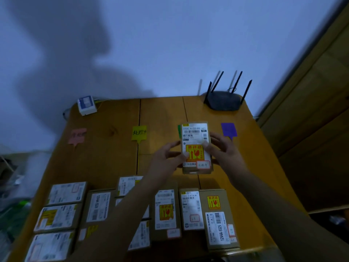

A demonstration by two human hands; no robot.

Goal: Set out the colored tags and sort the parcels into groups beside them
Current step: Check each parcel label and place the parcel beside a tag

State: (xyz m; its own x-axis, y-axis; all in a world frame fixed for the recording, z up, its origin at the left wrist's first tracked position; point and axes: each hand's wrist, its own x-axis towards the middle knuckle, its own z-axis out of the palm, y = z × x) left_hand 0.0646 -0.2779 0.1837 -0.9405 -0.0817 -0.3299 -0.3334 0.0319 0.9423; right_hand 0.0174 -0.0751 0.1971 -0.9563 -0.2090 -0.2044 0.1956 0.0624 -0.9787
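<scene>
Both hands grip one cardboard parcel (196,137) with a white shipping label and an orange fragile sticker. My left hand (168,157) holds its left edge and my right hand (222,150) its right edge. Whether the parcel rests on the wooden table (105,159) I cannot tell. It covers most of a green tag (179,130). Across the far half of the table lie a pink tag (77,136), a yellow tag (139,132) and a purple tag (228,129). Several labelled parcels (166,212) lie in rows along the near edge, partly hidden by my forearms.
A black router (223,100) with several antennas stands at the table's far right corner. A small white and blue box (86,105) sits at the far left corner. A wooden cabinet (311,110) rises on the right. Clutter lies off the table's left side.
</scene>
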